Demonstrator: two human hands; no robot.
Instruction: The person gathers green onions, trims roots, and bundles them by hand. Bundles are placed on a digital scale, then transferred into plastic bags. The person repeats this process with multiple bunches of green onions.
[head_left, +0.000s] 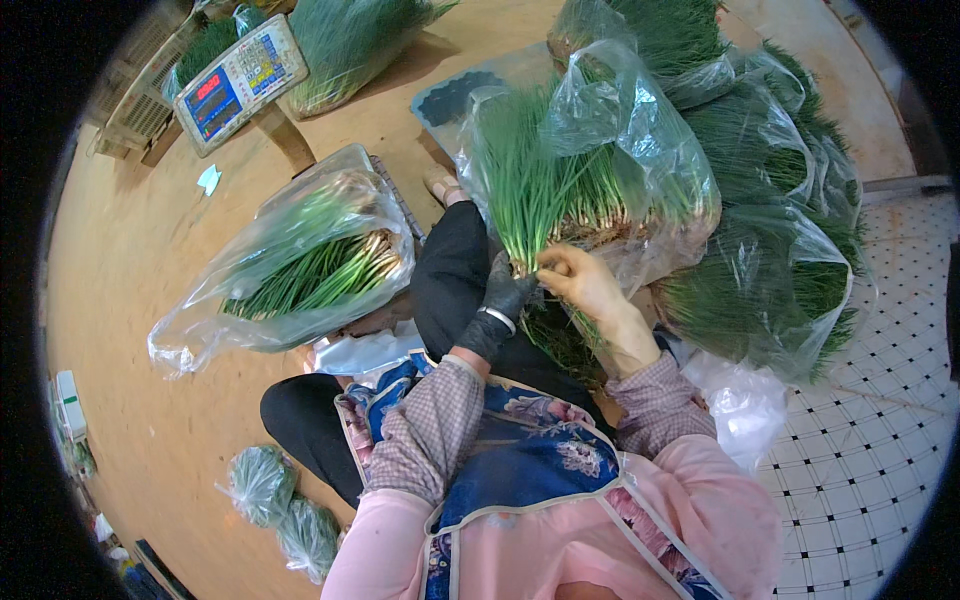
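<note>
My left hand, in a black glove, grips a bunch of green onions near its root end, with the green leaves pointing away from me. At the roots of that bunch is my right hand in a pale glove, thumb and fingertips pinched together; whether a stalk is between them cannot be told. Behind the bunch, a clear plastic bag lies open around more green onions with brown roots. To the left, another clear bag of green onions rests on the scale's platform. Loose trimmings lie below my hands.
A digital scale display stands at the upper left, near plastic crates. Large bagged bunches are piled on the right. Two small bagged bundles sit on the floor at lower left. White plastic bags lie by my right elbow.
</note>
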